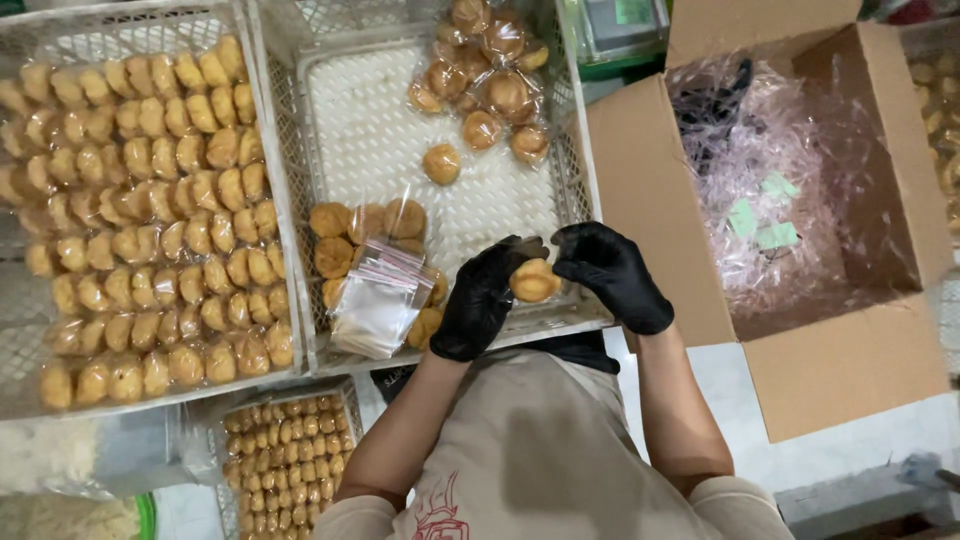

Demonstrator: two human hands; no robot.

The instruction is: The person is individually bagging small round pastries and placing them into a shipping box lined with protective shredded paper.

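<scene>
A beige apron (540, 450) filled the foreground as a worker's 2 black-gloved hands met over the near rim of a white perforated plastic crate (440, 180), the left hand (480, 300) and right hand (610, 275) each curled partly closed around 1 round golden-brown pastry (535, 281) held between the fingertips, apparently inside a thin clear wrapper. A stack of small clear plastic bags (378, 305) lay just beside the left hand, within easy reach, while already bagged pastries (485, 80) sat at the crate's far end. An open brown cardboard box (800, 220) lined with crinkled clear film stood to the right.
</scene>
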